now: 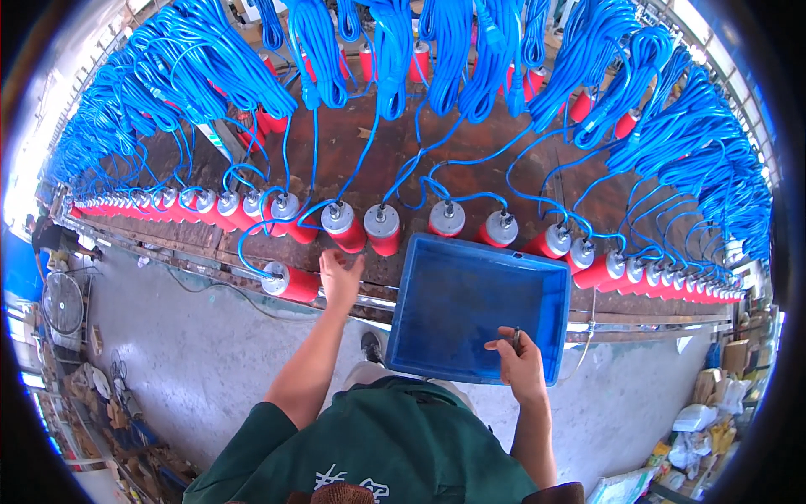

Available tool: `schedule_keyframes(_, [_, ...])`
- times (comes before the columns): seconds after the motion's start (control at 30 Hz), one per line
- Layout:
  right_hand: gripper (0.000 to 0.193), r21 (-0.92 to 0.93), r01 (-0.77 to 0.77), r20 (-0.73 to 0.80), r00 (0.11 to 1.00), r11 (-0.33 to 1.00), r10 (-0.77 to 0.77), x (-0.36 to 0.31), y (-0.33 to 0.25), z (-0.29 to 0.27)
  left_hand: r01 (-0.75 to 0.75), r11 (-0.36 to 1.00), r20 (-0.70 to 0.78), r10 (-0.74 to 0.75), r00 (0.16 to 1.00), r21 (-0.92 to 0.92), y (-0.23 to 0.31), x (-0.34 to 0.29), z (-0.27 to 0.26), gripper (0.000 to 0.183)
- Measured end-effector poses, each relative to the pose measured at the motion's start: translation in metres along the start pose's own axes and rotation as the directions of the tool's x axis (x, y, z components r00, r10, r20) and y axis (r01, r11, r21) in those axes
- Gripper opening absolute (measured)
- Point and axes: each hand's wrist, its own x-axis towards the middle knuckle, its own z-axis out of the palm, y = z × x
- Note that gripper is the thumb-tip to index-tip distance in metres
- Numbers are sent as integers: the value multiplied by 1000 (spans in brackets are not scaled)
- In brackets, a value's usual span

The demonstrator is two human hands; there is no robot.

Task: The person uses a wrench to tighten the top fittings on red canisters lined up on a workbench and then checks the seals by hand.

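The left hand is seen just left of frame centre, fingers loosely spread and extended up toward the workbench, nothing gripped. Directly above its fingertips, almost touching, lies a red cylindrical pump with a silver cap, part of the row running across the middle of the frame; its long axis is tilted, cap end up-left, red body pointing down-right toward the hand. A second red pump lies apart from the row, just left of the hand at the bench edge, its long axis nearly horizontal, silver cap on the left, red end close beside the hand. Both pumps are far nearer the left hand than the right. The right hand is at lower right of centre, closed on the near rim of an empty blue plastic tray, a small dark pen-like item pinched between thumb and fingers; what the item is cannot be told. Blue coiled cables hang across the upper frame, each lead running down to a pump cap.
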Motion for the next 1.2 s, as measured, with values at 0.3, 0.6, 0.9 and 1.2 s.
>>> schedule_keyframes(0.3, [36,-6,-27,-54,998,1000,26,-2,9,-2,172,984,84,-167,982,-50,-10,64,19,91])
schedule_keyframes(0.6, [37,22,-65,-40,997,998,66,-6,24,-3,95,969,218,-44,975,-229,-1,75,10,82])
schedule_keyframes(0.9, [28,-167,49,-216,973,985,-85,-6,10,-33,175,795,142,-112,983,-581,-31,54,37,86])
schedule_keyframes(1.2, [36,-519,-71,-598,742,852,-302,29,92,-207,551,797,627,-301,718,-248,65,-60,-38,66])
